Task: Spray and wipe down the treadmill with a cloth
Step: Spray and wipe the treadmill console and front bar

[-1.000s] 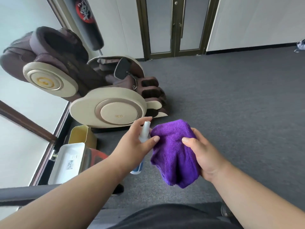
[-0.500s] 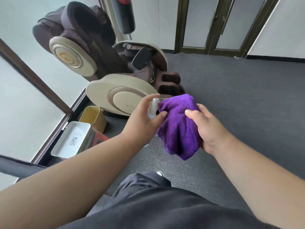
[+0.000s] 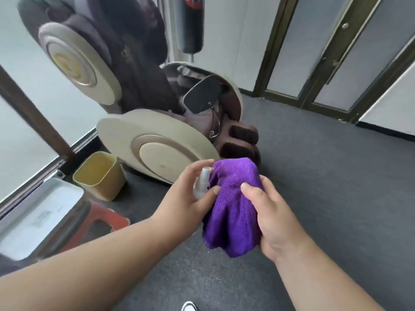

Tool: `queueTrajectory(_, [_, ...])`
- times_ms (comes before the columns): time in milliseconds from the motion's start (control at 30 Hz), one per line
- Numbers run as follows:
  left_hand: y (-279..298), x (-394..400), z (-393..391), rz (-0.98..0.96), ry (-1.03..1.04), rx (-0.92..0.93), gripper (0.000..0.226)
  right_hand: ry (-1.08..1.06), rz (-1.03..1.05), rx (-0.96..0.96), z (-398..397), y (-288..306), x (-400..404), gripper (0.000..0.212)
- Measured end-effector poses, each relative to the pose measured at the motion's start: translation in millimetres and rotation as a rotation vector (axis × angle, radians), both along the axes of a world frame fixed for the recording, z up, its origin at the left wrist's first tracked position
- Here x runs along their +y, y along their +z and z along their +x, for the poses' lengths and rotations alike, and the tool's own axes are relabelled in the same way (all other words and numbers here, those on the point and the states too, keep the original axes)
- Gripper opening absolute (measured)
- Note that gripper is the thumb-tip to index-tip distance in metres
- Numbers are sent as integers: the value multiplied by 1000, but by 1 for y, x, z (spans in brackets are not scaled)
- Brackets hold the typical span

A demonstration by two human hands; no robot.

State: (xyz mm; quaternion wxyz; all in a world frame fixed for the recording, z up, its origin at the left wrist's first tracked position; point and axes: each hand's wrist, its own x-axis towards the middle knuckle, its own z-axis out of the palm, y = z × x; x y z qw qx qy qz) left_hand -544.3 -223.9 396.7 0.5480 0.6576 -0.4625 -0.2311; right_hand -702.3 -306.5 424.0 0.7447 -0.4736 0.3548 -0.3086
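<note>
A bunched purple cloth [image 3: 233, 205] hangs in front of me at the middle of the view, gripped by my right hand [image 3: 272, 218] with the thumb on its front. Close to the cloth's left side, my left hand [image 3: 186, 200] grips a small clear spray bottle [image 3: 202, 184], forefinger arched over its top and the nozzle end beside the cloth. The bottle's lower part is hidden by my fingers. No treadmill shows in this view.
A beige and brown massage chair [image 3: 157, 135] stands on the grey carpet [image 3: 325, 198] ahead on the left. A yellow bin [image 3: 98, 176], a white box [image 3: 40, 216] and a red stool [image 3: 105, 223] sit by the window. Double doors [image 3: 325, 52] lie far right.
My view has swung and closed in on the massage chair. Both hands keep the same grips on bottle and cloth, still held together.
</note>
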Motion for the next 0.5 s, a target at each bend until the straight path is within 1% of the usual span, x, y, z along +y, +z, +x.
queueTrajectory(167, [5, 10, 64, 102, 147, -38, 47, 220, 121, -9, 74, -8, -30, 48])
queueTrajectory(333, [3, 15, 123, 166, 368, 6, 50, 406, 133, -31, 153, -21, -60, 42])
queueTrajectory(400, [0, 15, 141, 194, 463, 27, 56, 486, 97, 1, 185, -29, -75, 47])
queueTrajectory(500, [-8, 10, 168, 235, 568, 50, 60, 688, -38, -4, 242, -42, -98, 58])
